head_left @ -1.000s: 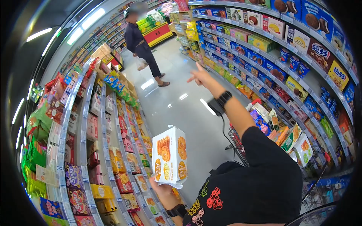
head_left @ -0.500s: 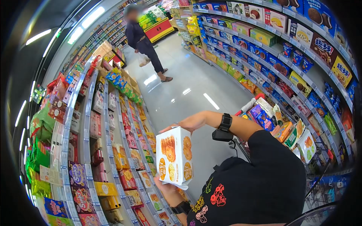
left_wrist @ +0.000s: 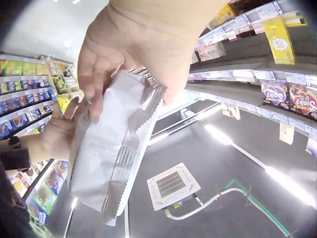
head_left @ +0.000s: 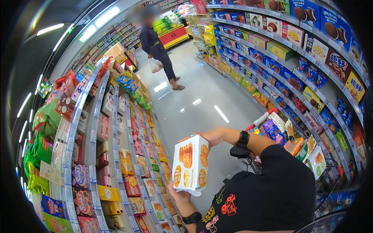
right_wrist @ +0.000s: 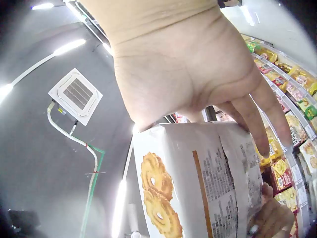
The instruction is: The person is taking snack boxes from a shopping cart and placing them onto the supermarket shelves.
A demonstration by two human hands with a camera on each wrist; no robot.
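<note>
A white biscuit packet [head_left: 189, 161] printed with ring-shaped cookies stands tilted upright before me. My left hand [head_left: 180, 194] grips its lower end. In the left wrist view, that hand's fingers [left_wrist: 94, 91] curl over the plain white side of the packet, beside a crimped seal. At the upper end, my right hand [head_left: 213, 136] lies against the packet. The right wrist view shows its fingers [right_wrist: 255, 121] extended past the far edge, over a printed text panel; the thumb is hidden. Below them, part of my left hand [right_wrist: 275, 218] shows at the packet's other end.
Stocked shelves [head_left: 128, 155] slope along my left, and tall biscuit shelves [head_left: 287, 58] line the right. A loaded shopping cart [head_left: 254, 122] stands close at my right side. Farther down the aisle floor [head_left: 194, 89], a person [head_left: 157, 50] in dark clothes stands holding a bag.
My right hand has come down from pointing down the aisle to the packet's upper end. My left hand keeps its grip on the packet, which appears farther right in view.
</note>
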